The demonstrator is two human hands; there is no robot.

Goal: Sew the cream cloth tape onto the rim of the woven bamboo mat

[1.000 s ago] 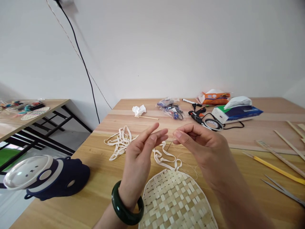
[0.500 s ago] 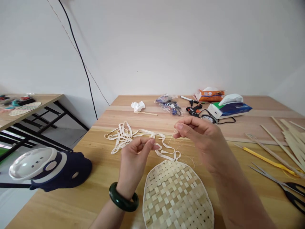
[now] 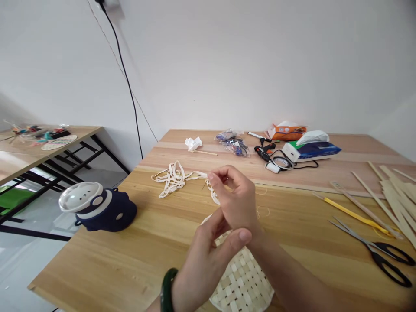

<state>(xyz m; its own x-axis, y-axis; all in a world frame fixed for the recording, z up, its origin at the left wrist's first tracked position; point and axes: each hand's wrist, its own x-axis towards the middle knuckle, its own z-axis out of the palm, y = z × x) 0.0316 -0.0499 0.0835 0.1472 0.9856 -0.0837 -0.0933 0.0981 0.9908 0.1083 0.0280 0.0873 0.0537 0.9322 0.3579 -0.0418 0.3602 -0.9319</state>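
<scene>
A thin needle (image 3: 204,185) sticks out from the pinched fingertips of my right hand (image 3: 235,195), over the white cloth tape. My left hand (image 3: 208,260), a dark green bangle (image 3: 167,290) at its wrist, clasps my right wrist; its thumb lies across the front and its fingers are partly hidden behind. Beneath both hands lies an oval woven mat (image 3: 242,281) of pale strips with a white edging, largely covered by them. The white cloth tape (image 3: 173,180) runs in loose loops to the left of my right hand. Fine thread (image 3: 264,212) curls on the table at its right.
Scissors (image 3: 373,251), a yellow strip (image 3: 354,213) and pale flat strips (image 3: 398,195) lie at the right. Farther back are a glue gun (image 3: 264,151), a tape roll (image 3: 282,163), tissue packs (image 3: 312,147) and bagged items (image 3: 232,142). A navy cup (image 3: 110,212) stands left.
My left hand has moved from its pinch near the tape to my right wrist. The right hand has shifted left with the needle. The view has turned slightly left.
</scene>
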